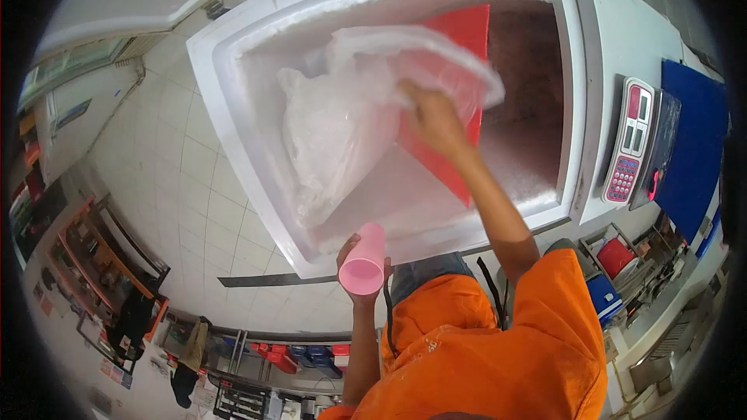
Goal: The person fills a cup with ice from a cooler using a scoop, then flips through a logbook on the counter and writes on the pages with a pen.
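My left hand (348, 255) is wrapped round a pink plastic cup (373, 243), tilted so its mouth faces me, just outside the near edge of an open chest freezer (257, 210). Over the freezer, my right hand (436, 120) has its fingers closed on a clear plastic bag (334, 124), somewhat blurred by motion. The bag's body lies in the left side of the freezer, and its rim spreads up and to the right past the hand. Behind the bag and hand stands a red panel (467, 39), partly covered by them. What the bag contains is hard to make out.
Frost lines the freezer's walls. A scale with a keypad (629, 140) sits on the white surface at the right, beside a blue board (692, 140). A red container (615, 257) and a blue box (603, 299) are lower right. Tiled floor (202, 210) lies left.
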`<state>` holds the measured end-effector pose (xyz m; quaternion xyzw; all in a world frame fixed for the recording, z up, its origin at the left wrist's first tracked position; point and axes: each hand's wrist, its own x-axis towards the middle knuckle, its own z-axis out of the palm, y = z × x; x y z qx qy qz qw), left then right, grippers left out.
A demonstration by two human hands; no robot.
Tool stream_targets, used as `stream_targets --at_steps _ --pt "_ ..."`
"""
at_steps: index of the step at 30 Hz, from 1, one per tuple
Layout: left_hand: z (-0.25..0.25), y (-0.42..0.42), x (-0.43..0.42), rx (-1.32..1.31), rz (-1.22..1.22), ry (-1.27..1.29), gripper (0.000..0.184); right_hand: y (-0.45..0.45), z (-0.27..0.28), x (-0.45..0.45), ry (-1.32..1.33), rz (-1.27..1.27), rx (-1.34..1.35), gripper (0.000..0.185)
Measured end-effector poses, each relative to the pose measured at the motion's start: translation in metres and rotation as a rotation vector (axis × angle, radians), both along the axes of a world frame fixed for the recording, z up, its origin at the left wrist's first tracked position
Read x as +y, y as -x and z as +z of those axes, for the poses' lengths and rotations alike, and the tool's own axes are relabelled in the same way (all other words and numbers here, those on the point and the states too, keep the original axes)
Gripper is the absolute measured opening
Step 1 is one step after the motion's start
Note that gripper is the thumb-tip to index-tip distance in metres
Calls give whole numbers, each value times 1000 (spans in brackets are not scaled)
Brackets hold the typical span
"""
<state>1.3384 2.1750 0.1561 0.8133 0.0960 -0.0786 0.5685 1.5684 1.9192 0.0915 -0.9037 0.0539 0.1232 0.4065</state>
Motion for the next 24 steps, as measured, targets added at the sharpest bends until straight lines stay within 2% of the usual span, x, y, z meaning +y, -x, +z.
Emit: stream_targets --at_steps 2,9,15,18,21,24 --pt "9 5 3 -17 10 -26 74 -18 -21 -29 -23 -108 -142 40" --pt "44 34 16 -123 97 -86 72 9 65 -65 118 -140 -454 28" --pt "67 86 33 -110 163 -65 69 44 149 -110 -146 -310 -315 22" --pt "76 107 38 -105 191 -71 69 82 131 -142 -166 -308 -327 21" --pt "78 131 42 -114 209 -51 67 160 68 -160 -128 -316 -305 21" --pt "83 149 38 -134 224 -43 67 266 57 -156 -178 -334 -184 23"
